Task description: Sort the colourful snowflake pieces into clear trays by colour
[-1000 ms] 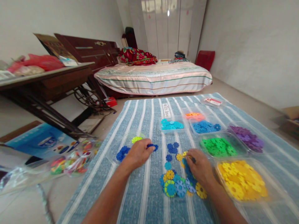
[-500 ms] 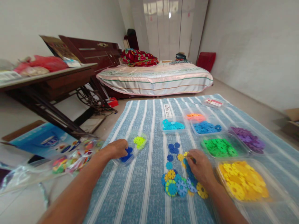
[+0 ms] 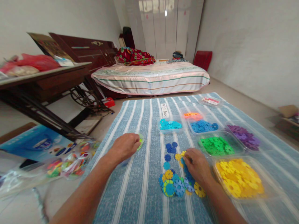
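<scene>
My left hand (image 3: 125, 145) is closed, fingertips pinched together over the lime-green flower-shaped discs (image 3: 140, 142) in a small clear tray. It hides most of that tray, and I cannot make out what is between its fingers. On the right, my right hand (image 3: 197, 163) grips the joined plastic flower discs (image 3: 179, 188), a build of blue, yellow and lime-green pieces lying on the striped cloth. Its fingers cover part of the build near some yellow discs (image 3: 177, 156). Dark blue discs (image 3: 171, 148) extend up from the build's left side.
Clear trays hold yellow (image 3: 238, 177), green (image 3: 216, 145), purple (image 3: 243, 137), blue (image 3: 203, 126), light blue (image 3: 170, 124) and orange discs (image 3: 192, 115). A lidded clear box (image 3: 211, 101) is at the far right. Left of the cloth stand a sewing-machine table (image 3: 46, 73) and bagged items (image 3: 70, 163).
My left hand has moved right and slightly up, from the dark blue discs to the lime-green ones. My right hand stays at the build. The view has shifted slightly.
</scene>
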The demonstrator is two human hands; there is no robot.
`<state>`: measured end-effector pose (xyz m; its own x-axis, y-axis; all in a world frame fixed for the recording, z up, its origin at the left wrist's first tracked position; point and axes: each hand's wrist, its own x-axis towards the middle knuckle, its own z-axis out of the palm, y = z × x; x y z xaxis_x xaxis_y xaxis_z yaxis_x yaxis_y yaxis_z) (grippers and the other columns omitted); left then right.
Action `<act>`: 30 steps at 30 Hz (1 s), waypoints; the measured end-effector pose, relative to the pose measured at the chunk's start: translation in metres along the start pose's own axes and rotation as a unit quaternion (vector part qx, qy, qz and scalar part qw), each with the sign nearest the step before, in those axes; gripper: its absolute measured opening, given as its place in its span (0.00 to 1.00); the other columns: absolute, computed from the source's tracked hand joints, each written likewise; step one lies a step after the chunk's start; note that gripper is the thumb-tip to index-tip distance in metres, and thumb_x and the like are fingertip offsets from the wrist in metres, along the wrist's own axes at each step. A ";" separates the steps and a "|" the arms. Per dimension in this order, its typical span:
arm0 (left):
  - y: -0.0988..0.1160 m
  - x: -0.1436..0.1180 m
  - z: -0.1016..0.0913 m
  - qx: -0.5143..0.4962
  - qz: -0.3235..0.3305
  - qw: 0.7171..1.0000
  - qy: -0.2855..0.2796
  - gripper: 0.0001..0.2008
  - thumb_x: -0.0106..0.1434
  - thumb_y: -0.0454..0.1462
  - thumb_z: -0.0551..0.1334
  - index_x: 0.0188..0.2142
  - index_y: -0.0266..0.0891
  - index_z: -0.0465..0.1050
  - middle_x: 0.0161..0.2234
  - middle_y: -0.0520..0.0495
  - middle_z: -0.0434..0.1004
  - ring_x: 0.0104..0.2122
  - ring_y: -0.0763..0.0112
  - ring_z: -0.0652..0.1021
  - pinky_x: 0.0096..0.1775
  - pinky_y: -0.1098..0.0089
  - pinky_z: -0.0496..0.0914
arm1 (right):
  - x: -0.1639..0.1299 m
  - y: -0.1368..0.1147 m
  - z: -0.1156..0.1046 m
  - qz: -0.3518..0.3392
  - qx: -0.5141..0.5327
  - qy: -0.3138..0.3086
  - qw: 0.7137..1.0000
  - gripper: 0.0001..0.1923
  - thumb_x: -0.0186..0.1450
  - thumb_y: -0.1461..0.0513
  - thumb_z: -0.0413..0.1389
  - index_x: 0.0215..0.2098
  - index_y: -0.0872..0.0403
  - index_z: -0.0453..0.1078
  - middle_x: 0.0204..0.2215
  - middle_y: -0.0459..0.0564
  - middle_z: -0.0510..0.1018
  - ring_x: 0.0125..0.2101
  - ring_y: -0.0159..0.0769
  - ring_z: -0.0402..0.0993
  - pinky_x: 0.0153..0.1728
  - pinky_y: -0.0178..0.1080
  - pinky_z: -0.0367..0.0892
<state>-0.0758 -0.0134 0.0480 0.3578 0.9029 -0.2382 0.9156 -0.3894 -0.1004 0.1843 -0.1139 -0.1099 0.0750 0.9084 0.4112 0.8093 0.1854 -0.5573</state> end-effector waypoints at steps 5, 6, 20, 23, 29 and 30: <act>0.062 0.020 0.021 -0.090 0.087 0.992 0.009 0.08 0.59 0.37 0.55 0.33 0.40 0.73 0.36 0.47 0.77 0.38 0.65 0.76 0.38 0.70 0.66 | 0.000 0.001 0.000 0.001 -0.006 -0.012 1.000 0.07 0.62 0.63 0.51 0.30 0.54 0.70 0.36 0.53 0.76 0.40 0.41 0.70 0.44 0.42 0.65; 0.072 0.026 0.027 -0.091 0.084 0.992 0.009 0.09 0.59 0.38 0.56 0.36 0.40 0.73 0.37 0.46 0.77 0.39 0.64 0.76 0.39 0.69 0.66 | 0.000 0.000 -0.001 0.001 -0.007 -0.014 1.000 0.07 0.62 0.63 0.51 0.30 0.53 0.70 0.35 0.53 0.76 0.40 0.40 0.70 0.43 0.42 0.65; 0.094 0.073 0.058 -0.165 0.042 0.985 -0.033 0.10 0.48 0.37 0.67 0.31 0.41 0.72 0.33 0.51 0.76 0.37 0.65 0.76 0.35 0.72 0.66 | 0.003 -0.003 -0.003 0.007 -0.019 -0.028 0.999 0.08 0.62 0.64 0.51 0.29 0.53 0.70 0.35 0.52 0.75 0.39 0.39 0.69 0.43 0.40 0.63; 0.094 0.072 0.061 -0.197 0.043 0.979 -0.031 0.12 0.46 0.36 0.68 0.32 0.39 0.72 0.32 0.49 0.76 0.36 0.63 0.76 0.34 0.70 0.66 | 0.003 -0.003 -0.004 -0.002 -0.026 -0.028 0.999 0.08 0.62 0.64 0.50 0.28 0.53 0.70 0.34 0.51 0.75 0.38 0.39 0.69 0.42 0.40 0.63; 0.094 0.071 0.066 -0.254 0.050 0.966 -0.026 0.12 0.44 0.34 0.68 0.31 0.38 0.74 0.29 0.48 0.75 0.33 0.61 0.77 0.32 0.67 0.66 | 0.004 -0.004 -0.004 -0.004 -0.034 -0.030 0.999 0.08 0.62 0.64 0.50 0.28 0.53 0.69 0.34 0.51 0.75 0.39 0.39 0.68 0.41 0.40 0.63; 0.093 0.072 0.067 -0.262 0.053 0.963 -0.028 0.11 0.43 0.33 0.68 0.29 0.37 0.74 0.28 0.48 0.75 0.33 0.61 0.76 0.32 0.67 0.66 | 0.004 -0.004 -0.004 -0.004 -0.035 -0.029 0.999 0.08 0.62 0.64 0.50 0.28 0.52 0.69 0.34 0.51 0.74 0.39 0.38 0.68 0.41 0.40 0.63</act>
<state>0.0223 0.0030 -0.0435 0.4570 0.8465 -0.2730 0.8469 -0.3204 0.4243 0.1835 -0.1127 -0.1031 0.0362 0.9277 0.3715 0.8485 0.1679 -0.5019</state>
